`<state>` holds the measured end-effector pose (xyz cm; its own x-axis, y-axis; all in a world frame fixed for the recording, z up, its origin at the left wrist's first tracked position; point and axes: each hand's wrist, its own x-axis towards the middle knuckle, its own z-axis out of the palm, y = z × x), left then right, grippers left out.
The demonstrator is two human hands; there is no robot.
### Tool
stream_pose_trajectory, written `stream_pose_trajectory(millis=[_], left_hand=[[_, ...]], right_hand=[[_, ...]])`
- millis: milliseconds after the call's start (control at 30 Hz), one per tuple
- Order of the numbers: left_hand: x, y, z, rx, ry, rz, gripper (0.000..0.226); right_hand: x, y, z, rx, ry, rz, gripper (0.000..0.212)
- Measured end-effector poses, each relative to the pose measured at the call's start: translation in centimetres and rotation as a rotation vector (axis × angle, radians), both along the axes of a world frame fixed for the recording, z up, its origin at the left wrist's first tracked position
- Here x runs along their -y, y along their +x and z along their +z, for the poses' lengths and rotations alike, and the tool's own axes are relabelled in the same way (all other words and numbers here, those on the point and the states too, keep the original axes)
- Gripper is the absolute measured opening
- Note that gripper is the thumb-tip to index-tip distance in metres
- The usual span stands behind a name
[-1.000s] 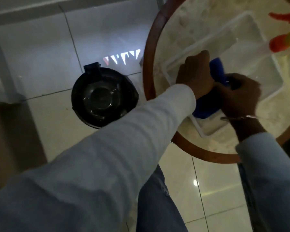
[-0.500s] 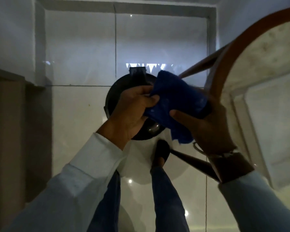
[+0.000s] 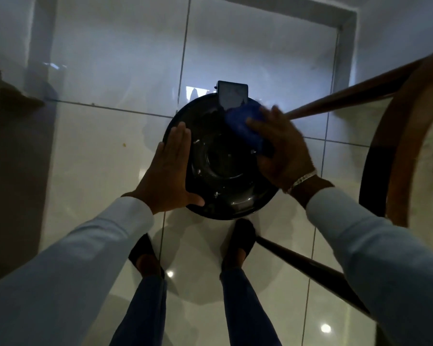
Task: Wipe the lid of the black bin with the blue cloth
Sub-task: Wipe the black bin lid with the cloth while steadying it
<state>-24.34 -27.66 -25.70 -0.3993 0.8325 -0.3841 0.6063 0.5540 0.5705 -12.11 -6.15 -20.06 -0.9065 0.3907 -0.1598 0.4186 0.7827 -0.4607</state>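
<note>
The black bin (image 3: pixel 220 161) stands on the white tiled floor right in front of my feet, and I look straight down on its round glossy lid. My left hand (image 3: pixel 168 171) lies flat with fingers together on the lid's left rim. My right hand (image 3: pixel 280 151) presses the blue cloth (image 3: pixel 243 123) onto the upper right part of the lid, just below the bin's rectangular hinge tab (image 3: pixel 232 94). The hand covers part of the cloth. Small pale specks dot the lid.
A round wooden-rimmed table (image 3: pixel 398 146) stands at the right, with one leg (image 3: pixel 348 98) slanting past the bin and another (image 3: pixel 310 268) near my right foot (image 3: pixel 240 243). A dark piece of furniture (image 3: pixel 13 171) fills the left edge. A wall and skirting run behind.
Both hands carried the cloth from the table down to the bin. My left hand let go of the cloth and now rests on the lid's rim; my right hand presses the cloth on the lid.
</note>
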Motion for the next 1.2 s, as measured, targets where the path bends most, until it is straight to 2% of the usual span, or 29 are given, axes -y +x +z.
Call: stream_pose_trajectory(millis=[67, 133, 333, 400, 567, 667, 800, 900, 967, 1033, 1133, 1200], left_hand=[[0.1, 0.0, -0.3, -0.027, 0.003, -0.014, 0.145], [0.2, -0.3, -0.6, -0.045, 0.009, -0.035, 0.145], [0.4, -1.3, -1.2, -0.047, -0.018, -0.068, 0.146], [0.5, -1.2, -1.2, -0.053, -0.035, -0.066, 0.144], [0.2, -1.0, -0.8, -0.103, -0.056, -0.071, 0.143], [-0.2, -1.0, -0.4, -0.136, -0.078, -0.119, 0.144], [-0.6, -1.6, -0.4, -0.112, -0.045, -0.171, 0.146], [-0.9, -2.1, -0.8, -0.150, -0.022, -0.233, 0.143], [-0.9, -2.3, -1.1, -0.153, -0.019, -0.239, 0.142], [-0.9, -2.4, -1.3, -0.143, -0.016, -0.231, 0.141], [-0.8, -2.4, -1.3, -0.132, -0.009, -0.220, 0.139], [-0.9, -2.4, -1.1, -0.123, -0.003, -0.225, 0.138]], right_hand=[[0.8, 0.7, -0.9, 0.152, -0.041, 0.082, 0.065], [1.1, 1.0, -1.5, 0.163, -0.043, 0.084, 0.071], [0.1, 0.1, -3.8, 0.221, 0.162, 0.281, 0.067], [0.8, 0.6, -4.6, 0.200, 0.175, 0.200, 0.065], [6.2, 1.7, -5.4, 0.159, 0.157, -0.235, 0.069], [7.3, 1.5, -5.2, 0.175, 0.121, -0.301, 0.069], [4.8, 1.6, -4.7, 0.195, 0.153, -0.177, 0.062], [2.8, 1.6, -5.0, 0.177, 0.170, -0.005, 0.066], [2.5, 1.7, -5.7, 0.142, 0.184, 0.009, 0.068], [3.7, 1.7, -6.3, 0.121, 0.204, -0.138, 0.066], [8.1, 1.1, -6.6, 0.137, 0.197, -0.479, 0.066], [10.6, 1.2, -6.4, 0.175, 0.176, -0.576, 0.068]])
